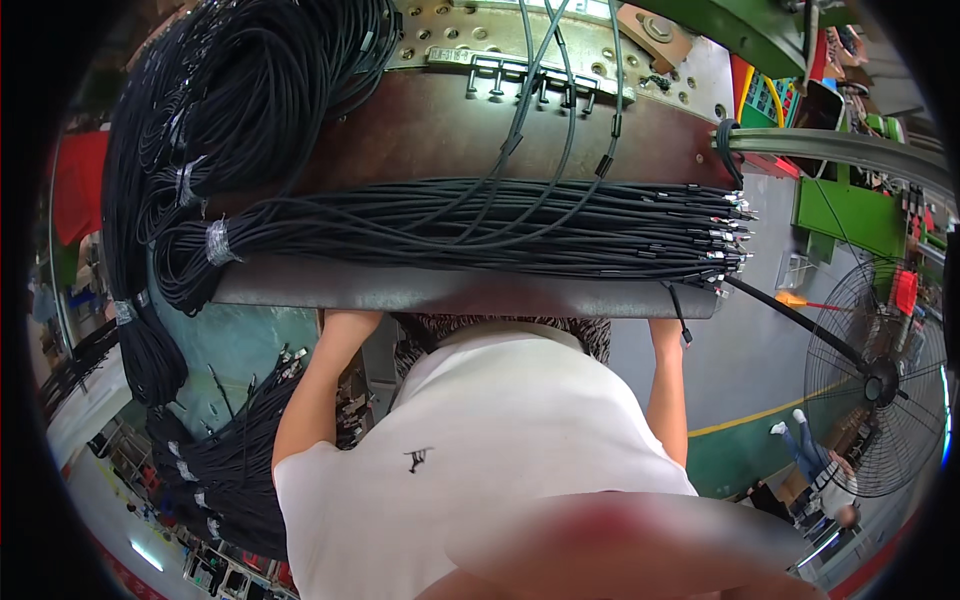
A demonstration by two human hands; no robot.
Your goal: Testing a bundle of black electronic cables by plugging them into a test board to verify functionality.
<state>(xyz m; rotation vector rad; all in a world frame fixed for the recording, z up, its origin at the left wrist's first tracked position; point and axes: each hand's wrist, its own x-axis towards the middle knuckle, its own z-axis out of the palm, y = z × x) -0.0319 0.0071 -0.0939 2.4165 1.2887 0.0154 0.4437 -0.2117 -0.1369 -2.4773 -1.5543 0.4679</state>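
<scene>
Left forearm [318, 395], right forearm [667, 390] run under surface [350, 285] near edge; fingers hidden, can't tell if gripping. Cable bundle [450, 230] on top.

The head view looks down at cables [440, 225].

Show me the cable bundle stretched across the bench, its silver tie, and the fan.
Cable bundle [480, 228]: head view, on the middle of its black strands.
Silver tie [218, 242]: head view, on the centre of the wrap.
Fan [880, 383]: head view, on its hub.
</scene>
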